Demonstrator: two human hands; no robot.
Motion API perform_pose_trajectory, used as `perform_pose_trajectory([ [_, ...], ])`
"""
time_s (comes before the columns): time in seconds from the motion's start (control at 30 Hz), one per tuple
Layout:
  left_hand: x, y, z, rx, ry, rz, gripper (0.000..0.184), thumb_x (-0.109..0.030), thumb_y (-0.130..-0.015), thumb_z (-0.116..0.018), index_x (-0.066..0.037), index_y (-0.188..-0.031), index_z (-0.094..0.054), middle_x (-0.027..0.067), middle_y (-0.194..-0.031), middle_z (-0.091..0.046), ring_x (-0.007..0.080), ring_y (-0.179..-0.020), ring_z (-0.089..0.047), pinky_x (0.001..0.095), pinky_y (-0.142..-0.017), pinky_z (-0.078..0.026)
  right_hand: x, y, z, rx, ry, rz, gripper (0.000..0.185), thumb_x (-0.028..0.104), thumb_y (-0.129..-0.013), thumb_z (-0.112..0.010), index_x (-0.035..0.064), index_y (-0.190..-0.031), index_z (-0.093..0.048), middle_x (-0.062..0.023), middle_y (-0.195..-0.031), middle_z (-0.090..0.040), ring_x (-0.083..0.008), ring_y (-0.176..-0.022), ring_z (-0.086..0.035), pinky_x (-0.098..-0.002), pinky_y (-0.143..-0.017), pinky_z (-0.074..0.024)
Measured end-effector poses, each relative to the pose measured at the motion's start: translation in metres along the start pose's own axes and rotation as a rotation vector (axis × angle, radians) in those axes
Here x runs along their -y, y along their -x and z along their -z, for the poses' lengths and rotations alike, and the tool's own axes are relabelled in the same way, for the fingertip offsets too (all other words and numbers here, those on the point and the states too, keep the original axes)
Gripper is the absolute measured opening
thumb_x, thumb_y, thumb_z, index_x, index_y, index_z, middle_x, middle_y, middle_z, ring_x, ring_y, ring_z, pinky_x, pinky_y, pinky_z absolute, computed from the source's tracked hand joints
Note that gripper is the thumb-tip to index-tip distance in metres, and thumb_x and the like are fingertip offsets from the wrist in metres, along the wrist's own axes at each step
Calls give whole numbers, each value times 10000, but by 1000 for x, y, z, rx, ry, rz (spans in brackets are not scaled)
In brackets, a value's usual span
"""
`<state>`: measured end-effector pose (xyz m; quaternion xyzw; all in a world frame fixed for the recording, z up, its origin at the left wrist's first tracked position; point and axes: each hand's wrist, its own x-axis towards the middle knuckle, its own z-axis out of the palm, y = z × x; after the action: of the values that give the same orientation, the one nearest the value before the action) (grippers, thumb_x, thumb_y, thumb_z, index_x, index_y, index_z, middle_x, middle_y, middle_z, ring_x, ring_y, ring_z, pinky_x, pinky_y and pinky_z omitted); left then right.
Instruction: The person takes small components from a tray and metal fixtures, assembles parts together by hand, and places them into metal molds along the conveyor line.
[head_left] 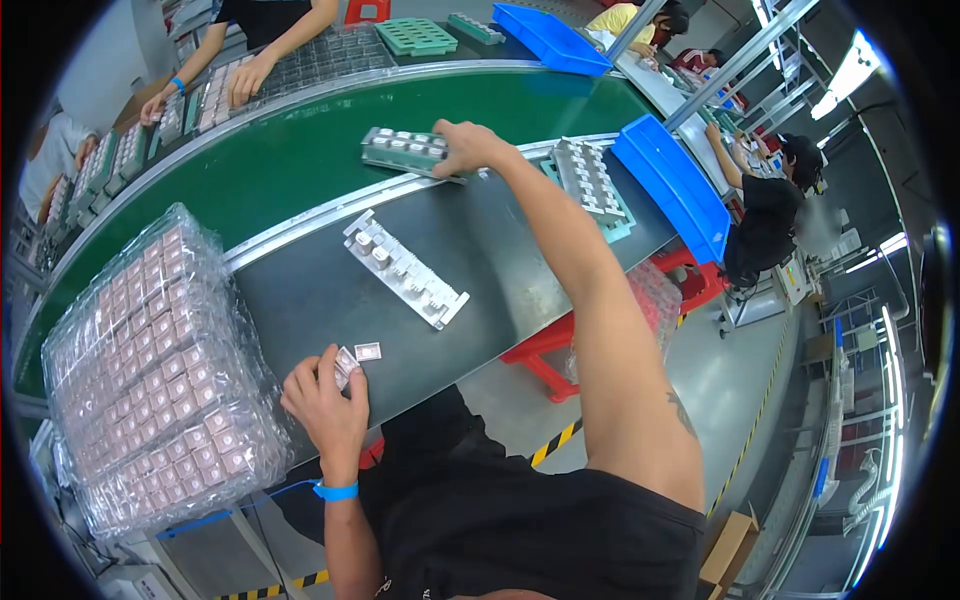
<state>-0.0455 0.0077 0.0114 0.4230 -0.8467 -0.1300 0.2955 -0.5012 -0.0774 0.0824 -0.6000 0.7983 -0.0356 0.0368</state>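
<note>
My left hand (328, 400) rests at the near edge of the dark work surface, fingers closed round a small pale square part (345, 366). Beside it lies another small square part (368, 351). My right hand (465, 150) reaches far forward and grips the right end of a green-and-white fixture (405, 150) with a row of white pieces, over the green belt's near rail. Between my hands a white strip fixture (405, 270) lies slanted, holding a few white round pieces.
A plastic-wrapped stack of trays (165, 370) stands at left. At right are a fixture on a green base (590, 180) and a blue bin (675, 185). The green conveyor (300, 150) curves beyond. Co-workers sit across it and at back right. A red stool (545, 355) stands below.
</note>
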Motion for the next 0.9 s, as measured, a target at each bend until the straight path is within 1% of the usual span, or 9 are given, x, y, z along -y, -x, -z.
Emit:
perform_pose_trajectory([
  [0.2, -1, 0, 4, -3, 37, 40, 402, -220, -823, -733, -100, -1203, -678, 89, -1121, -571, 313, -1119, -502, 475, -973, -367, 27, 89, -9, -32, -64, -203, 784, 479, -680, -762, 12, -1270, -541, -260, -1053, -700, -408, -1003, -685, -484, -866, -549],
  [0.37, 0, -1, 4, -20, 55, 8, 394, -241, -835, -737, -101, -1199, -683, 88, -1113, -573, 310, -1122, -501, 484, -973, -361, 51, 163, -35, -353, -67, -239, 834, 497, -737, -804, 6, -1346, -512, -247, -1210, -615, -427, -1139, -593, -481, -960, -505],
  [0.4, 0, 0, 4, -32, 60, -8, 391, -240, -837, -736, -100, -1199, -684, 88, -1111, -573, 310, -1122, -501, 484, -975, -360, 56, 170, -34, -309, -122, -327, 864, 514, -760, -817, 2, -1377, -494, -243, -1259, -571, -423, -1191, -530, -489, -998, -477],
  [0.5, 1, 1, 3, -35, 71, -13, 383, -237, -839, -733, -99, -1194, -685, 89, -1105, -574, 309, -1112, -503, 484, -976, -359, 44, 177, -49, -380, -194, -346, 781, 531, -815, -773, 34, -1362, -522, -246, -1215, -559, -425, -1122, -524, -486, -1002, -436],
  [0.63, 2, 2, 1, -44, 75, -9, 368, -249, -843, -726, -103, -1179, -689, 86, -1092, -576, 300, -1089, -511, 478, -973, -361, 56, 183, -50, -405, -162, -355, 742, 526, -824, -764, 66, -1358, -532, -221, -1193, -537, -405, -1080, -512, -480, -973, -437],
  [0.73, 3, 2, 0, -54, 75, -8, 362, -255, -845, -721, -107, -1175, -692, 83, -1086, -577, 296, -1080, -514, 474, -971, -363, 67, 192, -45, -511, -18, -313, 704, 453, -802, -804, 106, -1355, -541, -190, -1140, -520, -382, -1047, -501, -472, -934, -437],
  [0.8, 3, 2, 1, -60, 79, -8, 364, -255, -845, -722, -107, -1176, -692, 84, -1089, -577, 296, -1085, -513, 475, -971, -364, 76, 198, -45, -611, 58, -255, 671, 365, -755, -855, 150, -1321, -566, -165, -1102, -508, -372, -1037, -511, -483, -848, -443],
  [0.83, 3, 3, 1, -60, 79, -9, 365, -256, -845, -722, -107, -1177, -692, 84, -1093, -577, 297, -1090, -512, 475, -971, -364, 82, 200, -46, -659, 68, -202, 595, 269, -746, -859, 147, -1266, -597, -152, -1082, -515, -356, -1013, -518, -471, -818, -427],
  [0.9, 2, 2, 2, -57, 78, -12, 367, -254, -844, -724, -107, -1179, -691, 84, -1096, -576, 298, -1096, -510, 476, -971, -365, 85, 200, -52, -617, 56, -170, 476, 253, -768, -840, 139, -1180, -629, -128, -1047, -523, -339, -992, -527, -458, -807, -426],
])
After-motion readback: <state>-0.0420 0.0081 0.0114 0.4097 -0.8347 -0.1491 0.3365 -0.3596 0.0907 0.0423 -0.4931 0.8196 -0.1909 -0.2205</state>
